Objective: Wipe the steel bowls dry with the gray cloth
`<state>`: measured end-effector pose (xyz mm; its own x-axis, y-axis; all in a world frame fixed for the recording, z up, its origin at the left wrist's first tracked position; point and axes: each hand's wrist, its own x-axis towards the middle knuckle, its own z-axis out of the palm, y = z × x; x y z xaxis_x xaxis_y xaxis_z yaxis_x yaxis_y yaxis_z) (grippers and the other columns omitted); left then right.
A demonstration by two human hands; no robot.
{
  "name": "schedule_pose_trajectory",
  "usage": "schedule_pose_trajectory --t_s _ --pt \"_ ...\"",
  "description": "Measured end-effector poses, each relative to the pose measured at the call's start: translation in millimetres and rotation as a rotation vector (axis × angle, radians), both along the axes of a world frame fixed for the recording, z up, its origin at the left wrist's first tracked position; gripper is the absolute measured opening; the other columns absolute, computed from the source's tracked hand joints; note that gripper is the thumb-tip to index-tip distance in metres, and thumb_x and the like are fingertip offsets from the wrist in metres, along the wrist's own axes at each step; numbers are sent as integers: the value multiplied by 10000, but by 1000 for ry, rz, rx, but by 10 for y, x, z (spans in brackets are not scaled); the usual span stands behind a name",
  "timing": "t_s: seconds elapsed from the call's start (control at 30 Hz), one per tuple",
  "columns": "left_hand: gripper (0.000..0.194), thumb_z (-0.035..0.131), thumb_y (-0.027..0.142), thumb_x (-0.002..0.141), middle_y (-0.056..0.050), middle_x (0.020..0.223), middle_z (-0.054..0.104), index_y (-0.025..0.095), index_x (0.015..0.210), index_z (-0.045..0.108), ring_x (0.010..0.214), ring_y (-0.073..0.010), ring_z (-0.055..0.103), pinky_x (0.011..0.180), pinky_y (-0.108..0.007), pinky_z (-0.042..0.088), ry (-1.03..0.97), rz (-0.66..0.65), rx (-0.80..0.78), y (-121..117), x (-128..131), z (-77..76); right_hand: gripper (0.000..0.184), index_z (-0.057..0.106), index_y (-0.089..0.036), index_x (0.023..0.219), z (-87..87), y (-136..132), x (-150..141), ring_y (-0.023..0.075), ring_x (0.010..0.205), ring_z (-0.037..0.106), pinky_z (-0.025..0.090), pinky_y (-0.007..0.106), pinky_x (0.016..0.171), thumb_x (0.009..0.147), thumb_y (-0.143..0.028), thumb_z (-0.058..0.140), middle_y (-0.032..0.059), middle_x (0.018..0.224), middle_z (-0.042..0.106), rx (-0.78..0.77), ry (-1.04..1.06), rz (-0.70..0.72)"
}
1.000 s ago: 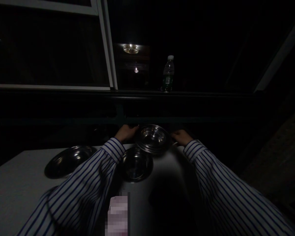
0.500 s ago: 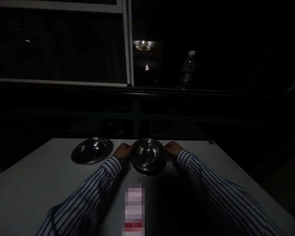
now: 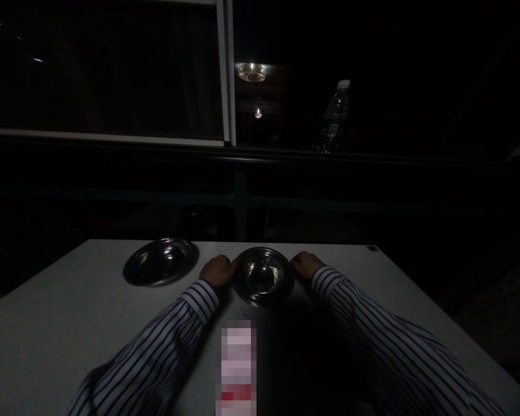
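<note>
A shiny metal bowl [image 3: 263, 280] with a wide rim rests on the white table [image 3: 65, 312], between my hands. My left hand [image 3: 219, 271] is closed at its left side, with the thumb against the rim. At the right side, my right hand [image 3: 307, 265] is curled with its fingertips at the rim; the exact grip is lost in shadow. Another metal dish [image 3: 161, 263], shallow and wide, lies on the table to the left of my left hand, apart from it.
A pixelated pink and red strip [image 3: 239, 364] lies on the table in front of the bowl. Behind the table run a dark rail [image 3: 238, 159] and window frames [image 3: 226, 75]. A clear plastic bottle [image 3: 335, 118] with a white cap stands on the ledge.
The central bowl has come down slightly and sits flatter; the second rim line seen beneath it earlier no longer shows. My hands stay beside it. The view has shifted a little.
</note>
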<state>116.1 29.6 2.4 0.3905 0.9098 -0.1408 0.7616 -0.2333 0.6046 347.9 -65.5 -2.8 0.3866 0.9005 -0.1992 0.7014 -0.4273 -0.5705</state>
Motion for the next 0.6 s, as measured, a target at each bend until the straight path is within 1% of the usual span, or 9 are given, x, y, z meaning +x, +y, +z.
schedule_pose_trajectory --t_s 0.03,0.07,0.17,0.2,0.23,0.3,0.37,0.43,0.6 --pt "455 482 593 637 -133 600 642 170 481 540 710 -257 624 618 -302 423 -20 -5 -21 -12 -18 -29 225 567 -142 541 -18 -10 -11 176 760 610 430 251 693 750 -202 508 88 687 646 -2 21 -6" --pt "480 466 612 643 -131 598 641 161 500 548 670 -247 624 597 -301 430 -61 -10 -77 -26 -35 -63 251 564 -137 551 -44 -21 -27 171 720 613 441 254 670 773 -224 484 91 676 644 -12 57 -10" --pt "536 466 654 625 -103 536 619 135 525 560 509 -199 588 499 -288 436 -291 -20 -349 -76 -55 -171 333 555 -127 588 -142 -48 -85 131 535 594 464 235 545 836 -268 385 72 590 624 -50 209 -22" --pt "535 487 653 611 -93 519 612 130 525 560 485 -185 574 484 -281 436 -355 -14 -405 -89 -46 -197 343 551 -125 598 -171 -52 -93 121 494 582 464 226 508 845 -275 366 64 572 617 -57 258 -31" --pt "524 512 644 599 -84 509 608 128 523 560 477 -174 567 481 -273 437 -398 -4 -429 -97 -26 -216 341 545 -123 605 -193 -54 -89 115 467 573 462 219 479 848 -278 363 57 558 610 -61 299 -44" --pt "494 547 612 596 -74 500 606 125 513 559 482 -163 564 492 -261 442 -431 4 -427 -100 50 -229 314 536 -120 609 -215 -56 -33 113 433 559 456 213 441 841 -271 386 47 524 593 -62 353 -76" --pt "471 546 579 625 -73 500 607 123 510 561 488 -162 567 499 -257 444 -445 3 -429 -93 182 -224 294 531 -118 606 -209 -67 88 111 402 540 446 210 415 834 -257 406 35 480 569 -57 375 -117" --pt "453 532 546 661 -80 512 613 118 517 565 497 -164 574 504 -255 446 -459 -12 -441 -86 372 -218 292 526 -119 590 -188 -98 260 105 373 517 429 203 399 829 -249 418 22 440 544 -41 370 -162" --pt "376 523 447 715 -100 578 637 113 545 560 526 -172 598 518 -260 459 -474 -47 -485 -100 991 -234 312 522 -125 547 -153 -253 748 87 331 467 365 184 372 821 -240 428 -2 381 498 -11 310 -289"
